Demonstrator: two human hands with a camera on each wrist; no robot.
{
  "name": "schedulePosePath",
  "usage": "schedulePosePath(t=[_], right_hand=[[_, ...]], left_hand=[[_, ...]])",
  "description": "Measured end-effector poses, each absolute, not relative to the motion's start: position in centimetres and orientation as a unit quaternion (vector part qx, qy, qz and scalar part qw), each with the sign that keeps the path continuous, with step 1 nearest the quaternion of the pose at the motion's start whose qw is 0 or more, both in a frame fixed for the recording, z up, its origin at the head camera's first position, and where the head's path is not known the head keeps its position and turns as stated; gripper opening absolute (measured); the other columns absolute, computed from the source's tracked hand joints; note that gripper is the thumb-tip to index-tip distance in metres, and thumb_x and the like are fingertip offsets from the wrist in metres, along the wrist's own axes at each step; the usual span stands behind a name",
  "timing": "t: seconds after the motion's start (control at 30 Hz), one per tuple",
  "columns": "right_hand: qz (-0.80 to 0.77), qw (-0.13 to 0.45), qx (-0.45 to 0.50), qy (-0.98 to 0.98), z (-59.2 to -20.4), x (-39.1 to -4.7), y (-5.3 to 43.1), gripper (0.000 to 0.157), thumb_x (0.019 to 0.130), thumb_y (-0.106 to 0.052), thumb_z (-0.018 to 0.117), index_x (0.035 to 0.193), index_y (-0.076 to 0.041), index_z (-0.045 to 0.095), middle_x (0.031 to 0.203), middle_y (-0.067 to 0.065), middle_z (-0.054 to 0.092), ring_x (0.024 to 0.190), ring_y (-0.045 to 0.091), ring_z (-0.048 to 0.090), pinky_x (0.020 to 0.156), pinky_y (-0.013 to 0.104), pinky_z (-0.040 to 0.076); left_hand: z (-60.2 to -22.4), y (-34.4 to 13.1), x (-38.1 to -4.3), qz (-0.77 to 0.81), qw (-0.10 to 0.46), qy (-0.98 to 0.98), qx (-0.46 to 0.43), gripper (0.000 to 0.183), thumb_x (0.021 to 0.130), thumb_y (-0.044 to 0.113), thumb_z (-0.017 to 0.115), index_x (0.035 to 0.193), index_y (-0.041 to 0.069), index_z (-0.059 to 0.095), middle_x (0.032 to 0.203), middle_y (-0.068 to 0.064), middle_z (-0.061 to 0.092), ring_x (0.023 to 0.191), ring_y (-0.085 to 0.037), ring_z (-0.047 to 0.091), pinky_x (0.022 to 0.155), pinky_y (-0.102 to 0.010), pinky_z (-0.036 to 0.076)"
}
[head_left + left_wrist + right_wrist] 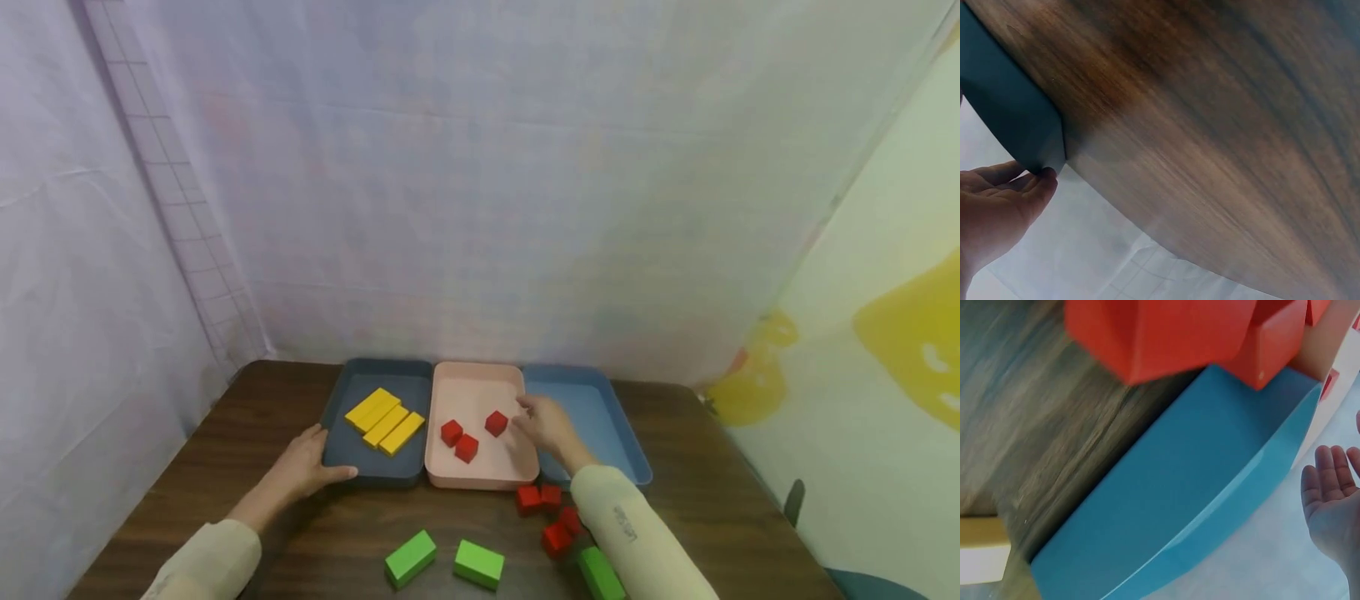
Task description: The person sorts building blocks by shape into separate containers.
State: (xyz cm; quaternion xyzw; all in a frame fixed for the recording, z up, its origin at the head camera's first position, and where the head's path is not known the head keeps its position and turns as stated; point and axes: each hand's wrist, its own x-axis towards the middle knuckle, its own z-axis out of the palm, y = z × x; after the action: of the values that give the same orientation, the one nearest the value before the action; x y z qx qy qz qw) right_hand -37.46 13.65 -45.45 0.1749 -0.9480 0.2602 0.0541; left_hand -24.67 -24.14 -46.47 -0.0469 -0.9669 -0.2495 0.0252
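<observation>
Red cubes [467, 448], three in number, lie on the floor of a pink tray [480, 385]; four more rest on the table [675, 467] in front of the trays, near the right forearm. The table has a dark brown top with streaked wood grain, clearest in the left wrist view, and rounded far corners. The pink tray stands between a dark blue tray [408, 385] on the left, bearing yellow blocks [384, 422], and a light blue tray [596, 417] on the right. Green blocks [478, 565] lie at the near side of the table, one partly behind the right sleeve [633, 533], which carries dark lettering. The left hand [307, 467] rests at the near left corner of the dark blue tray, thumb and fingers apart, fingertips touching its wall. The right hand [547, 425] is above the right side of the pink tray, fingers relaxed and apart, just beside the nearest cube. Pale, faintly patterned cloth [480, 208] hangs behind the table; a strip with grid lines [165, 158] shows at left. The right wall [892, 217] is pale, with blurred yellow figures [922, 325]. A dark upright object [793, 502], too small to identify, stands by the right table edge.
</observation>
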Motion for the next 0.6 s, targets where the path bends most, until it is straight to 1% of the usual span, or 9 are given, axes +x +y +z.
schedulePosePath(t=[0.13,0.3,0.43,0.6], right_hand=[[0.272,0.050,0.166,-0.947,-45.5,-37.1,14.4,0.043,0.083,-0.020,0.066,0.122,-0.003,0.057,0.115,0.013,0.058,0.100,0.027,0.056,0.080,0.043,0.047],[0.289,0.064,0.195,-0.935,-45.5,-36.1,15.9,0.041,0.080,-0.018,0.069,0.118,-0.004,0.060,0.111,0.009,0.060,0.095,0.023,0.057,0.079,0.040,0.048],[0.311,0.071,0.211,-0.924,-45.5,-34.7,17.4,0.040,0.079,-0.019,0.071,0.115,-0.004,0.061,0.109,0.007,0.061,0.094,0.021,0.058,0.082,0.041,0.047],[0.313,0.074,0.256,-0.912,-45.1,-32.9,19.2,0.038,0.080,-0.016,0.070,0.115,-0.004,0.061,0.108,0.007,0.062,0.094,0.021,0.059,0.084,0.041,0.046]], left_hand=[[-46.5,-24.3,-24.7,-0.249,0.018,-0.967,-0.046,0.093,0.076,0.049,0.067,0.126,-0.022,0.033,0.133,-0.040,0.025,0.120,-0.053,0.027,0.097,-0.058,0.026],[-46.4,-24.2,-24.8,-0.251,0.010,-0.967,-0.040,0.092,0.075,0.048,0.068,0.127,-0.020,0.034,0.133,-0.039,0.026,0.120,-0.052,0.028,0.097,-0.058,0.026],[-46.4,-24.2,-24.9,-0.251,0.008,-0.967,-0.040,0.092,0.075,0.048,0.068,0.128,-0.019,0.033,0.133,-0.039,0.026,0.120,-0.052,0.028,0.097,-0.058,0.025],[-46.5,-24.1,-24.8,-0.252,0.013,-0.967,-0.034,0.094,0.075,0.048,0.068,0.127,-0.021,0.032,0.133,-0.040,0.025,0.120,-0.053,0.028,0.097,-0.059,0.025]])
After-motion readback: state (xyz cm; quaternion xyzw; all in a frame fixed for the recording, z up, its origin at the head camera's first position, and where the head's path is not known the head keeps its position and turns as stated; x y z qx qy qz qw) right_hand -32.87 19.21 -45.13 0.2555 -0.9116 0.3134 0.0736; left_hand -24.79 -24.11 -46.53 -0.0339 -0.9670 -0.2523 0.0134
